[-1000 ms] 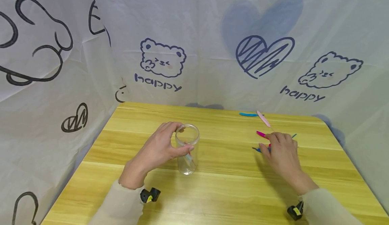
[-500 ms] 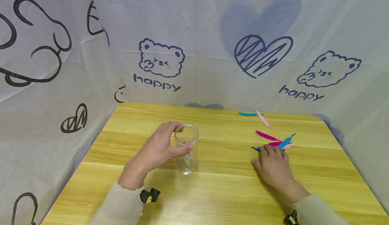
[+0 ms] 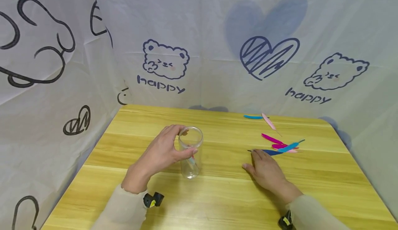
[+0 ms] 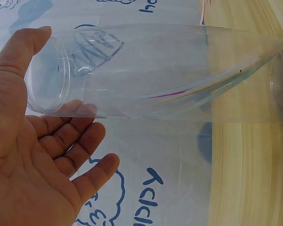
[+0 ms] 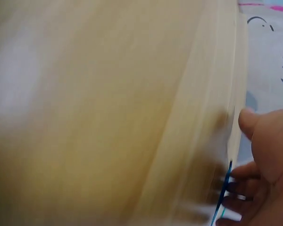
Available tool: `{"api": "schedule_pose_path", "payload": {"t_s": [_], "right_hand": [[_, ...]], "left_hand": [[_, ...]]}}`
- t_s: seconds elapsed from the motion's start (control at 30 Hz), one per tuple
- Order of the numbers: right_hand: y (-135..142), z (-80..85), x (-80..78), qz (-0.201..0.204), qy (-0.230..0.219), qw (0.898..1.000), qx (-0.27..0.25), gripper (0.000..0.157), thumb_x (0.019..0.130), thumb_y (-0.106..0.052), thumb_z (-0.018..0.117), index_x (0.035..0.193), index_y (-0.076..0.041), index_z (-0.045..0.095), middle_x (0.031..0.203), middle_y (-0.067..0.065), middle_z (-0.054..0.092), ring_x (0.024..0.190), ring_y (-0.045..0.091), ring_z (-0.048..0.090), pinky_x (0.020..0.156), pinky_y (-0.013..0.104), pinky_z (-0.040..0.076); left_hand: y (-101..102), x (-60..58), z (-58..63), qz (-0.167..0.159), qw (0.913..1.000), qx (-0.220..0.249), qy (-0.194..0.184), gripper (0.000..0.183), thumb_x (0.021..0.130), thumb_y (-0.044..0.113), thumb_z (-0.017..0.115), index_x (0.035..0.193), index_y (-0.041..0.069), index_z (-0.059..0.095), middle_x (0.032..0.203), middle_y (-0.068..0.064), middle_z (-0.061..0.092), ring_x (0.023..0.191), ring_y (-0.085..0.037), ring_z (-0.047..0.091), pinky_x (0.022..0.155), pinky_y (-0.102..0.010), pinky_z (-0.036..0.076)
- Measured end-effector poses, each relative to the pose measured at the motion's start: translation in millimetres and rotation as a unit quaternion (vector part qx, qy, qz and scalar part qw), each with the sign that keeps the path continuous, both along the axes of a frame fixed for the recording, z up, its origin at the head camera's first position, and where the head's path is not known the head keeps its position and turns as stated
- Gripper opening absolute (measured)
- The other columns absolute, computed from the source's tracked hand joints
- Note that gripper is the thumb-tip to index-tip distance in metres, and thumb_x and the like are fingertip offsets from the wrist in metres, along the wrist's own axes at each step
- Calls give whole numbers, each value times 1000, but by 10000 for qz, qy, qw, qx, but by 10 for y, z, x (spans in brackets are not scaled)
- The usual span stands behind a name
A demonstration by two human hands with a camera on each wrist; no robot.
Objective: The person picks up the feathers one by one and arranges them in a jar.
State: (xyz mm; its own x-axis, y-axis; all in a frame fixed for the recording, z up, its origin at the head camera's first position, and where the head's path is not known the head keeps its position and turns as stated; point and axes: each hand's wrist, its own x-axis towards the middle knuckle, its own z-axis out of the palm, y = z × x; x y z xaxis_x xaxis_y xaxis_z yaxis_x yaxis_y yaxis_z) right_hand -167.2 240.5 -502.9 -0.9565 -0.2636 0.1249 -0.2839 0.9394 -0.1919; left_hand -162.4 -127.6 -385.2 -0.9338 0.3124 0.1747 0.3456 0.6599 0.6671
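My left hand (image 3: 161,150) grips a tall clear glass jar (image 3: 190,171) near its rim, thumb on the near side; the jar stands upright on the table. In the left wrist view, slim feathers (image 4: 198,86), pale with a magenta streak, lean inside it. My right hand (image 3: 265,170) is over the table with fingertips on a dark blue feather (image 3: 273,152), and its thumb is held apart from the feather. Right beside that feather lie a light blue feather (image 3: 287,147) and a magenta feather (image 3: 271,139), with more magenta and pink partly covered underneath.
Near the back edge of the wooden table (image 3: 224,202) lie another blue feather (image 3: 252,117) and a pale pink feather (image 3: 268,121). White cloth (image 3: 214,85) with printed bears and hearts hangs behind and at the sides.
My right hand has moved left and slightly toward me, drawing the dark blue feather leftward out of the pile. The left hand and jar have stayed in place.
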Motion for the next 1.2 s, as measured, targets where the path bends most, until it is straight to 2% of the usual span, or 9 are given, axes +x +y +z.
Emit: {"api": "schedule_pose_path", "payload": {"t_s": [0.1,0.2,0.47,0.77,0.97,1.07,1.13,1.2], "right_hand": [[-87,-9,-20,357,-256,9987,-268,69,106,-40,62,150,11,47,154,31,50,147,49,44,120,61,38],[-166,-17,-33,649,-350,9964,-428,68,106,-42,63,151,7,49,155,27,51,149,46,43,120,60,39],[-244,-8,-70,1055,-108,9936,-389,52,104,-41,67,136,0,67,141,16,61,130,35,60,108,53,52],[-399,55,-18,1332,355,9904,-130,48,103,-39,68,131,0,69,140,20,64,133,39,58,116,56,45],[-502,42,62,1500,-83,9886,-63,57,105,-44,64,138,2,64,144,19,62,137,39,56,117,56,44],[-466,48,87,1493,-306,9882,-128,54,106,-42,62,137,2,65,143,19,64,139,39,56,117,56,44],[-405,56,93,1539,-281,9874,-253,40,106,-40,63,124,-5,72,126,8,71,120,28,67,107,47,54],[-322,75,97,1585,-173,9865,-383,25,106,-38,64,106,-15,73,102,-5,71,96,14,69,91,36,58]], "left_hand": [[5,-2,1,5,10000,16,-11,73,86,56,83,141,16,58,142,-4,60,135,-28,55,114,-54,47],[11,-2,4,1,10000,41,-32,73,86,56,83,141,16,58,142,-4,60,135,-28,55,114,-54,47],[13,-5,2,-6,10000,77,-55,72,86,55,83,141,16,58,142,-4,60,135,-28,55,114,-54,47],[10,-3,-2,4,9999,83,-74,72,86,55,83,141,16,58,142,-4,60,135,-28,55,114,-54,47],[11,-5,-9,10,9999,92,-62,73,86,56,83,142,16,58,143,-4,60,134,-27,56,113,-54,48],[11,-8,-11,11,9999,100,-74,73,86,57,83,141,17,58,142,-4,60,133,-27,56,112,-54,48],[9,-12,-14,12,9999,106,-89,73,86,57,83,141,17,58,142,-4,60,133,-27,56,113,-54,48],[8,-16,-15,9,9999,115,-107,73,86,57,83,141,17,58,142,-3,60,133,-27,56,113,-54,48]]}}
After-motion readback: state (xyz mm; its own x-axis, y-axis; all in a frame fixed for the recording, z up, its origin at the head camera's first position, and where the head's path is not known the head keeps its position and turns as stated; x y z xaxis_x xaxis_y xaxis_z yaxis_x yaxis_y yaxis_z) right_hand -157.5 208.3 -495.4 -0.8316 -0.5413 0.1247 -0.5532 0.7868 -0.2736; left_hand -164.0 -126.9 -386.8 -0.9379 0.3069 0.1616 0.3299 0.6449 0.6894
